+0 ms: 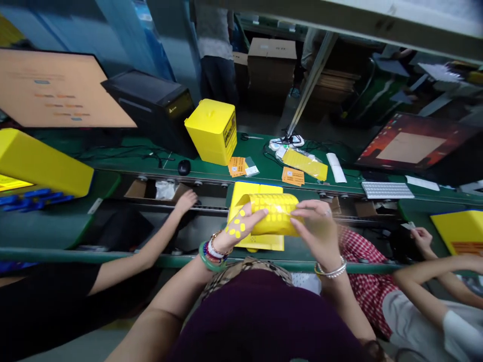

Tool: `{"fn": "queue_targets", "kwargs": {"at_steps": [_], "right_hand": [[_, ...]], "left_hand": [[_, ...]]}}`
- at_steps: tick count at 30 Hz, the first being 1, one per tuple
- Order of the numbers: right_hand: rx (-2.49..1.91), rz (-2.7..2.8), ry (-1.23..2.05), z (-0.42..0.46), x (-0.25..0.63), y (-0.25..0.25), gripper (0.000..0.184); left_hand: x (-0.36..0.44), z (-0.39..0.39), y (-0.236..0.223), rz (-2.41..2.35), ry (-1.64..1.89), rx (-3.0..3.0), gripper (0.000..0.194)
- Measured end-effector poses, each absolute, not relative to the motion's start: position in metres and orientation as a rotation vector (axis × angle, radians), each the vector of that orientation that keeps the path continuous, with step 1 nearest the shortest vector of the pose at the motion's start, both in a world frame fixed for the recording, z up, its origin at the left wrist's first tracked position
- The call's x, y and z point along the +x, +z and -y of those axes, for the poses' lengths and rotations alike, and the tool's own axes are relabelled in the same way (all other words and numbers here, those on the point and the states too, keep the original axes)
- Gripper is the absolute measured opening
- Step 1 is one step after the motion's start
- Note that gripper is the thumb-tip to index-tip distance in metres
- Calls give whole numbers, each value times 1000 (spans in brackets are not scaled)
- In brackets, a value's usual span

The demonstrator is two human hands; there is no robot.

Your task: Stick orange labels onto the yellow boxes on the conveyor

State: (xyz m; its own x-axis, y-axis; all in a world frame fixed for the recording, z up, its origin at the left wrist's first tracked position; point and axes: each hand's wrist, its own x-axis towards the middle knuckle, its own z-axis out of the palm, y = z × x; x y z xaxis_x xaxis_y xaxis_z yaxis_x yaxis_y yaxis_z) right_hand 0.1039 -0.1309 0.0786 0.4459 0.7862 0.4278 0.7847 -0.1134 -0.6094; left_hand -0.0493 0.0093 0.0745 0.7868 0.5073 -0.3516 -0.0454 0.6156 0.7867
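My hands hold a curled sheet of yellow round stickers (pixel 275 213) above the conveyor. My left hand (pixel 241 227) grips its left edge, with several loose yellow dots stuck on the back of the hand and fingers. My right hand (pixel 313 234) pinches the sheet's right end between thumb and fingers. Under the curled sheet lies a flat yellow board or folder (pixel 256 189), partly hidden by my hands. A co-worker's hand (pixel 184 202) rests at the belt on the left, and another person's hand (pixel 422 239) is at the right.
Beyond the belt stand a yellow lidded bin (pixel 211 131), a black printer (pixel 151 110) and orange labels (pixel 237 166). A bagged yellow pack (pixel 304 163), a keyboard (pixel 387 190) and a monitor (pixel 411 143) lie to the right. A green rail (pixel 94 256) runs in front.
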Motion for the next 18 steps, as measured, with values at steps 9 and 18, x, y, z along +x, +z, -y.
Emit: {"fn": "queue_targets", "kwargs": {"at_steps": [9, 18], "right_hand": [[-1886, 1521, -148, 125, 96, 73, 7], [-1808, 1500, -133, 129, 89, 65, 9]], "left_hand": [[-51, -4, 61, -523, 309, 826, 39], [-51, -3, 65, -527, 314, 821, 29]]}}
